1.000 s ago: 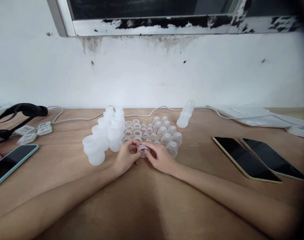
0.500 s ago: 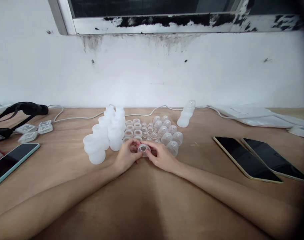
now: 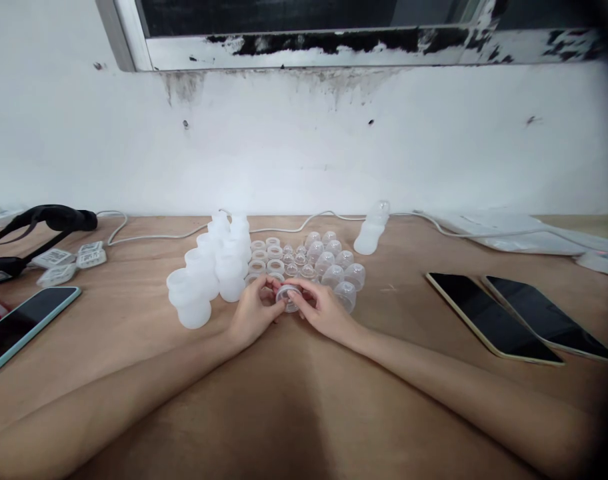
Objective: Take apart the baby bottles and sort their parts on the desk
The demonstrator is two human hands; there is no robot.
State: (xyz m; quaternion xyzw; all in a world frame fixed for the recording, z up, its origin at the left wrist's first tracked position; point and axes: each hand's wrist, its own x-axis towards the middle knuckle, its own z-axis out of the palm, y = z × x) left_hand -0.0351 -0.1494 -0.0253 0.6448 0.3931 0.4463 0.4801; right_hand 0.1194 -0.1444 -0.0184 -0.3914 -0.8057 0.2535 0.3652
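Between both hands is a translucent baby bottle collar ring [image 3: 289, 293] with something clear inside it, probably a teat. My left hand [image 3: 257, 309] grips its left side, thumb at the near edge. My right hand [image 3: 324, 310] closes on the right side, its thumb or a fingertip pressing at the ring's middle. Just beyond the hands lie several white collar rings [image 3: 275, 267] in rows. Beside those are several clear teats [image 3: 307, 271], and to their right several clear domed caps [image 3: 345, 295]. White bottle bodies [image 3: 194, 303] stand in two rows on the left.
A capped bottle [image 3: 370, 230] stands alone near the wall. A white cable [image 3: 304, 229] runs along the back. Two phones [image 3: 491, 320] lie at right, another phone [image 3: 29, 327] at left. Small wrapped packets [image 3: 57, 274] and a black headset [image 3: 54, 217] sit far left.
The ring has tipped slightly in my fingers, and my right thumb has shifted in towards its middle. Both hands otherwise stay in the same place.
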